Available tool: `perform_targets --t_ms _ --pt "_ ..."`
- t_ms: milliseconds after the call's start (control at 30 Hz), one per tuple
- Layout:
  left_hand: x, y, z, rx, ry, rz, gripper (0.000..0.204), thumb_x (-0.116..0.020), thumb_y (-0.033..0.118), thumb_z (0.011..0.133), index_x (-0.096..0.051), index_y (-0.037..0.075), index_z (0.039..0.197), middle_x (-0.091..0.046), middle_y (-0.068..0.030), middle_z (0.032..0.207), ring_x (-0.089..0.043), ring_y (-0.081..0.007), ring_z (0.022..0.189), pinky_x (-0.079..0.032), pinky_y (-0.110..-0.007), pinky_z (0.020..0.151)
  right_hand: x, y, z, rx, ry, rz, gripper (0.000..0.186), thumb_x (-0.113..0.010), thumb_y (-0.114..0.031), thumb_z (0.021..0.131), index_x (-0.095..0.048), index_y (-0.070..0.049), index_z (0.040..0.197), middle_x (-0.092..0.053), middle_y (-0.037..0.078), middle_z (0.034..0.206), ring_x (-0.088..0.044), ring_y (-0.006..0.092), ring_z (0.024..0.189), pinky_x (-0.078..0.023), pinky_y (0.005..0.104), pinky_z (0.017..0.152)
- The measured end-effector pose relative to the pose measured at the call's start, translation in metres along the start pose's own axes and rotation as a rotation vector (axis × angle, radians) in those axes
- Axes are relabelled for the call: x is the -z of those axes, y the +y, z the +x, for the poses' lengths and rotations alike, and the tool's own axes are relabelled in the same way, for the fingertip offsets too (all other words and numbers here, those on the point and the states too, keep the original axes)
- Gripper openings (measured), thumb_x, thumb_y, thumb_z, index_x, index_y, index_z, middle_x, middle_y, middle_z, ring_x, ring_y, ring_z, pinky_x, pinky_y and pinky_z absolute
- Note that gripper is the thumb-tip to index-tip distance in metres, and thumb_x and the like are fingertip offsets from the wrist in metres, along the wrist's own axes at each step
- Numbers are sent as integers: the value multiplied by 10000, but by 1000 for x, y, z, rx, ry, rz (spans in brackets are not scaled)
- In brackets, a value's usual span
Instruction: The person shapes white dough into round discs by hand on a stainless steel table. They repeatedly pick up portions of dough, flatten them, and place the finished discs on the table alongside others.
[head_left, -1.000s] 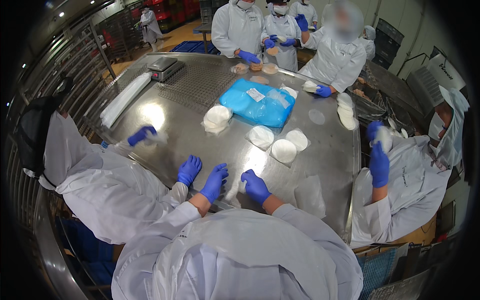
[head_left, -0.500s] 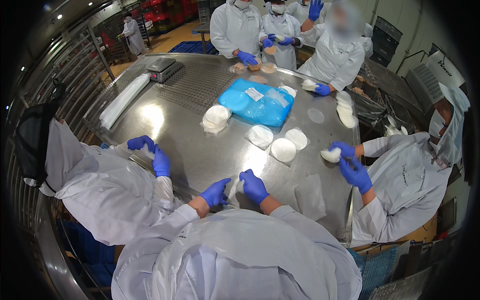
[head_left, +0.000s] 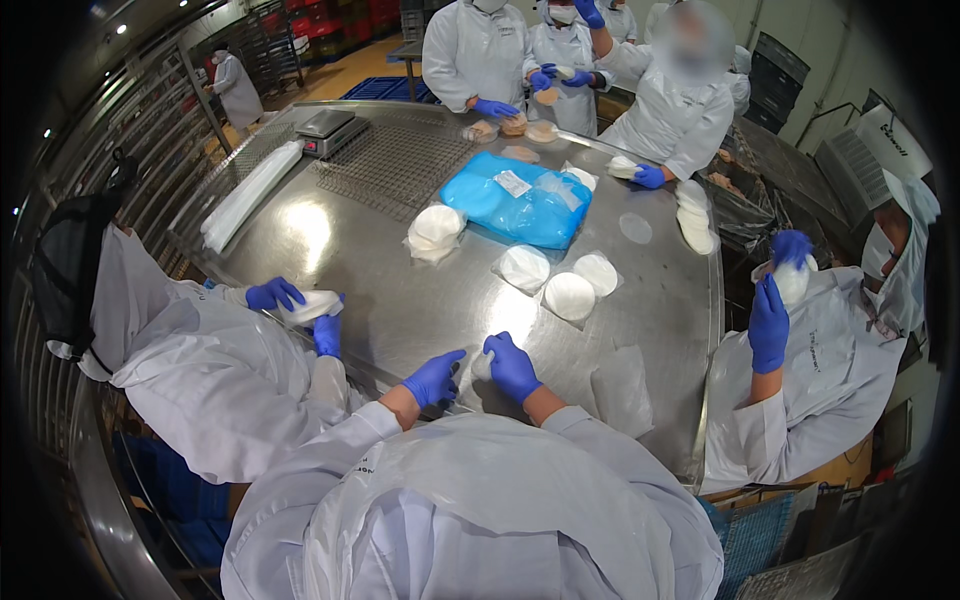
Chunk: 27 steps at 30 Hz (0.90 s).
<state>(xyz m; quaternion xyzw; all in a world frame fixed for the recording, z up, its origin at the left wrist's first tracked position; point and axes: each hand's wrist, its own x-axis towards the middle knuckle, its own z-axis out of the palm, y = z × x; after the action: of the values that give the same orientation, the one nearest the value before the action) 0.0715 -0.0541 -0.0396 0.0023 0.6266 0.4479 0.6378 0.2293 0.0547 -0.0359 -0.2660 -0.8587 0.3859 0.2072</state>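
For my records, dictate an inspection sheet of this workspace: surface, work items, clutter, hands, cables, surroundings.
Surface: shiny grey metal table, bright glare patches.
Work items: translucent whitish plastic piece between the hands, contents unclear; flat translucent plastic bag to their right; round white discs with clear plastic, farther out.
Clutter: blue plastic-wrapped package, long white plastic bundle, grey scale.
Hands: blue-gloved left hand beside the piece, contact unclear; blue-gloved right hand curled at it, grip unclear.
Cables: nothing seen on the tabletop.
Surroundings: co-workers in white gowns around the table; dark stacked crates behind.
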Motion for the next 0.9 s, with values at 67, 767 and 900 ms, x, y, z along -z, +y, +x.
perform_targets --t_ms 67,767,900 --pt "2 -3 1 -35 -34 14 622 -572 465 885 -410 12 1279 -416 -174 1181 -470 -282 862 -437 -412 679 0 0 -1 10 11 0 164 -439 -65 826 -528 -127 950 -512 164 976 -568 423 832 -459 480 740" --pt "16 -15 13 -40 -99 -121 400 -476 378 950 -426 167 1286 -405 -64 1081 -420 -221 727 -417 -394 592 0 3 -5 37 35 -6 229 -457 7 793 -522 -132 963 -509 143 998 -571 410 842 -463 471 731" --pt "15 -15 7 -62 -113 -136 425 -464 375 952 -409 166 1319 -416 -65 1131 -428 -225 760 -456 -424 685 -3 8 -3 41 42 3 232 -456 11 793 -523 -134 962 -511 141 998 -571 410 839 -461 474 728"
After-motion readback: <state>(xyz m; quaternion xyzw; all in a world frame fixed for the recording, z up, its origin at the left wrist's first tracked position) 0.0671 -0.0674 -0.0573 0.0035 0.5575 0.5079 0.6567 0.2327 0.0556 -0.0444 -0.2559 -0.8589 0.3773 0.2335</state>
